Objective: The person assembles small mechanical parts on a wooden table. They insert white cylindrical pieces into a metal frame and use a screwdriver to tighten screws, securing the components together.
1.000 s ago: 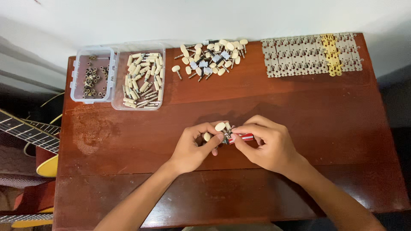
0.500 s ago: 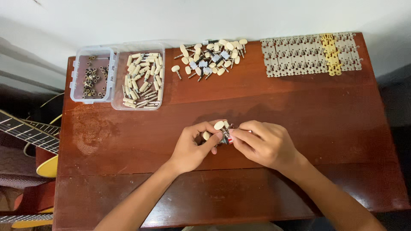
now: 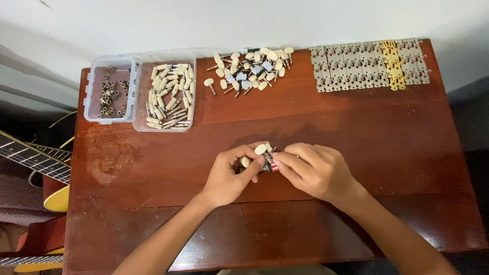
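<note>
Middle of the frame, both hands are bunched together over the reddish-brown wooden tabletop (image 3: pixel 356 127). The left hand (image 3: pixel 230 175) has its fingers pinched shut around a small metal tuning peg with cream oval knobs (image 3: pixel 261 150), and the right hand (image 3: pixel 313 169) is curled closed on the same part from the other side, with a bit of red and blue showing between them, too small to make out. The piece sits just above the wood.

Upper centre there's a loose pile of cream-knobbed pegs (image 3: pixel 250 71). Upper left, a clear plastic box of cream rollers (image 3: pixel 168 97) beside a clear plastic box of small dark bushings (image 3: pixel 111 94). Upper right, rows of flat grey metal plates (image 3: pixel 367 66). A guitar neck (image 3: pixel 30 160) pokes in at the left edge.
</note>
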